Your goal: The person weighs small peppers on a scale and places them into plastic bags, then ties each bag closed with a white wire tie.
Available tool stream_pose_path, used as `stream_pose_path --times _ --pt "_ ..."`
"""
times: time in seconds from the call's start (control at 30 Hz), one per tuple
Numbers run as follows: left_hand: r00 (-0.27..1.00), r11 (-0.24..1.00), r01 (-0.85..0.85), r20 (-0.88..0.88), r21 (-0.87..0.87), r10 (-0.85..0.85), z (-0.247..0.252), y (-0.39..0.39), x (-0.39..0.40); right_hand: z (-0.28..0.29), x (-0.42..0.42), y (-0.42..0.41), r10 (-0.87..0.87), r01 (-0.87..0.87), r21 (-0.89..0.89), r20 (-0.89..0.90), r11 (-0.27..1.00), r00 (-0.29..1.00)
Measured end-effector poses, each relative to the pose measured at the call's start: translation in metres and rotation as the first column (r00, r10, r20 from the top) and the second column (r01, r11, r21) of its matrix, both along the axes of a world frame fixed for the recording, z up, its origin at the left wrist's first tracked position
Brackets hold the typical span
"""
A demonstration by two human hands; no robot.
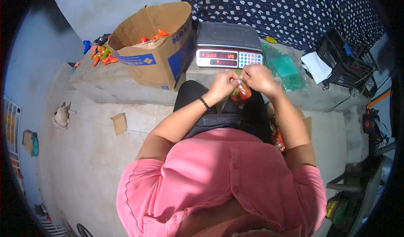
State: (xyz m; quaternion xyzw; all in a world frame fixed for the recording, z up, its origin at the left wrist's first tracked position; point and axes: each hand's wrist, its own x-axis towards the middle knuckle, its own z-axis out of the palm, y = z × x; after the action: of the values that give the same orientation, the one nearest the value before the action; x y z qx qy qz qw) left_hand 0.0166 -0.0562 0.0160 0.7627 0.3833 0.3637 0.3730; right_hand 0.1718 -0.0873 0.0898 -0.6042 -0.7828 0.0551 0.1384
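Both my hands pinch the gathered neck of a clear plastic bag of red and green peppers (242,92), which hangs over my lap. My left hand (224,82) grips it from the left, and my right hand (259,79) from the right; the fingertips nearly meet. Just beyond them stands a digital scale (228,41) with lit red displays and nothing on its platform. A tall cardboard box (151,63) holding red peppers is left of the scale. Green plastic bags (288,72) lie to its right.
Loose peppers (102,55) lie left of the box on the concrete ledge (145,90). A black plastic crate (345,60) with a white cloth (316,67) sits at the right. Bagged peppers (279,140) are beside my right leg. A cat (62,116) and a cardboard piece (119,124) are on the floor.
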Motion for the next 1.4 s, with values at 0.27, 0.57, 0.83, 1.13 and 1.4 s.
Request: stream_pose_path --times 0.27,0.57,0.83,1.13,1.4 --pt "0.923 0.993 0.101 0.378 -0.065 -0.069 -0.009 -0.025 0.024 -0.060 0.040 -0.013 -0.299 -0.025 -0.387 -0.752 0.922 0.588" --pt "0.923 0.756 0.309 0.374 -0.577 -0.091 -0.034 -0.013 0.028 -0.104 0.042 -0.041 -0.099 0.116 -0.024 -0.705 0.993 0.702" --pt "0.919 0.575 0.352 0.388 -0.739 -0.065 -0.042 -0.007 0.031 -0.115 0.026 -0.052 -0.240 0.293 -0.066 -0.754 0.954 0.612" --pt "0.936 0.595 0.324 0.341 -0.735 -0.088 -0.042 -0.009 0.031 -0.104 0.011 -0.068 -0.097 0.268 0.274 -0.510 0.924 0.854" --pt "0.946 0.659 0.307 0.295 -0.687 -0.133 -0.038 -0.012 0.031 -0.110 0.015 -0.064 -0.134 0.263 0.266 -0.419 0.927 0.898"
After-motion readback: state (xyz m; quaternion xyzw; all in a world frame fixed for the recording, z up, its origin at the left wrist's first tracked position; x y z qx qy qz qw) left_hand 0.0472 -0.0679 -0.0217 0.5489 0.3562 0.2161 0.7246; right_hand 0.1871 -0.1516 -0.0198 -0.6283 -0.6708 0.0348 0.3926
